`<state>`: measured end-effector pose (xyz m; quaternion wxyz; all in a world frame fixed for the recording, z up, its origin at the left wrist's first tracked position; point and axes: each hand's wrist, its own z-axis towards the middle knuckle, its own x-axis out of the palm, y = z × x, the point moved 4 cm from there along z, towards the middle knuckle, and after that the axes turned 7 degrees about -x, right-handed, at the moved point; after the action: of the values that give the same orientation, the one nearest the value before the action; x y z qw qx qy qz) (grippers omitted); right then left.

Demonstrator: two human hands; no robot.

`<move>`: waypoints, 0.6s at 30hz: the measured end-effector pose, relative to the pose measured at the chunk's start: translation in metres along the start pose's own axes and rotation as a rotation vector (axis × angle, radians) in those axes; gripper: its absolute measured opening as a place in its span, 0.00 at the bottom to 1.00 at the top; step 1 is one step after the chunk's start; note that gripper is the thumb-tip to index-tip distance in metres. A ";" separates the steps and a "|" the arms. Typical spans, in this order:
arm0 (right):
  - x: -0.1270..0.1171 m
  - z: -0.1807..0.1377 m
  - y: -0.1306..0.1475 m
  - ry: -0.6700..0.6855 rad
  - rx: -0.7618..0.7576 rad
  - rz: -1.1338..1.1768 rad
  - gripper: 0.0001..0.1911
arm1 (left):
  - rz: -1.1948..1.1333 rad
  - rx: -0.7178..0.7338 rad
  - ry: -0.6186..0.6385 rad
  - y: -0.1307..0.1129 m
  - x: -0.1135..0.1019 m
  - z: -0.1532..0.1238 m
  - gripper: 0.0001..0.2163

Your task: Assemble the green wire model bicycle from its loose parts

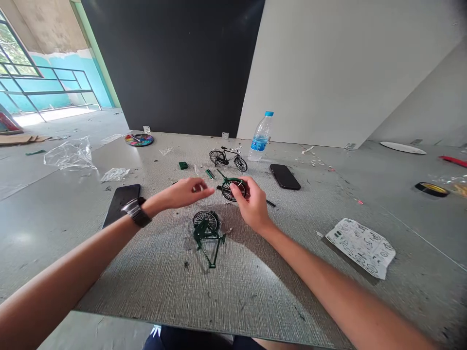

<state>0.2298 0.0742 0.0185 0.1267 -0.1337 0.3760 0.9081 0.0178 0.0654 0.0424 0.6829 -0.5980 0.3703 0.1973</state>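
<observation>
My right hand (252, 201) is closed on a small black spoked model bicycle wheel (228, 191) with a green mudguard and fork; the thumb lies across its near face. Just left of it hovers my left hand (186, 192), thumb stretched out and fingers loosely bent, with nothing visible between them. On the table below both hands lies a green model bicycle frame (207, 238) with another spoked wheel (205, 222) at its far end. Beyond the hands stands an assembled black model bicycle (228, 158). Small green parts (183, 166) lie near it.
A water bottle (260, 137) stands behind the hands, with a black phone (285, 176) to its right. Another dark phone (122, 201) lies under my left wrist. A printed instruction sheet (361, 245) is at right, clear plastic packaging (73, 153) at left, black tape (432, 189) far right.
</observation>
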 end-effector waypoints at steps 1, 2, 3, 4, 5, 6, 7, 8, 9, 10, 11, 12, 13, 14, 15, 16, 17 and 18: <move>0.000 0.000 0.000 -0.001 -0.001 -0.006 0.14 | 0.085 -0.011 0.120 0.000 -0.002 -0.004 0.24; 0.000 0.000 0.000 0.001 0.001 -0.010 0.14 | 0.132 0.003 0.258 -0.001 -0.002 -0.009 0.26; 0.000 0.000 0.000 0.000 0.006 -0.010 0.14 | 0.149 0.070 0.362 -0.005 -0.001 -0.015 0.31; 0.000 -0.001 -0.001 -0.001 0.012 -0.008 0.14 | 0.145 0.161 0.423 -0.010 0.000 -0.019 0.36; 0.000 -0.001 -0.001 -0.006 0.015 -0.007 0.14 | 0.128 0.233 0.458 -0.014 0.002 -0.023 0.41; -0.001 0.000 -0.001 -0.013 0.015 -0.005 0.14 | 0.109 0.268 0.484 -0.017 0.005 -0.025 0.42; -0.001 0.000 -0.001 -0.018 0.015 -0.003 0.14 | 0.092 0.284 0.498 -0.019 0.007 -0.027 0.41; -0.001 0.000 -0.001 -0.021 0.014 0.001 0.14 | 0.078 0.287 0.507 -0.020 0.010 -0.027 0.40; -0.002 0.000 -0.002 -0.021 0.015 0.003 0.14 | 0.059 0.291 0.499 -0.021 0.012 -0.027 0.39; -0.002 0.000 -0.002 -0.019 0.018 0.005 0.14 | 0.034 0.304 0.477 -0.021 0.013 -0.026 0.37; -0.002 0.000 -0.002 -0.016 0.020 0.008 0.14 | 0.005 0.331 0.443 -0.022 0.014 -0.025 0.37; -0.002 0.001 -0.001 -0.016 0.022 0.009 0.14 | -0.022 0.365 0.407 -0.023 0.013 -0.025 0.36; -0.002 0.001 -0.001 -0.018 0.023 0.007 0.14 | -0.038 0.397 0.376 -0.024 0.013 -0.024 0.36; -0.002 0.001 -0.001 -0.022 0.023 0.004 0.14 | -0.039 0.422 0.355 -0.024 0.013 -0.023 0.35; -0.002 0.001 0.000 -0.026 0.023 0.001 0.14 | -0.028 0.440 0.346 -0.023 0.013 -0.023 0.33; -0.002 0.001 0.000 -0.028 0.023 0.002 0.14 | -0.018 0.452 0.347 -0.023 0.014 -0.022 0.29; -0.002 0.001 0.000 -0.029 0.025 0.007 0.14 | -0.021 0.456 0.351 -0.022 0.014 -0.021 0.25; -0.002 0.001 0.000 -0.030 0.028 0.015 0.15 | -0.040 0.455 0.363 -0.021 0.014 -0.020 0.21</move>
<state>0.2318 0.0745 0.0200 0.1274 -0.1154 0.3879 0.9055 0.0366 0.0393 0.0457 0.7259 -0.4621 0.5092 -0.0146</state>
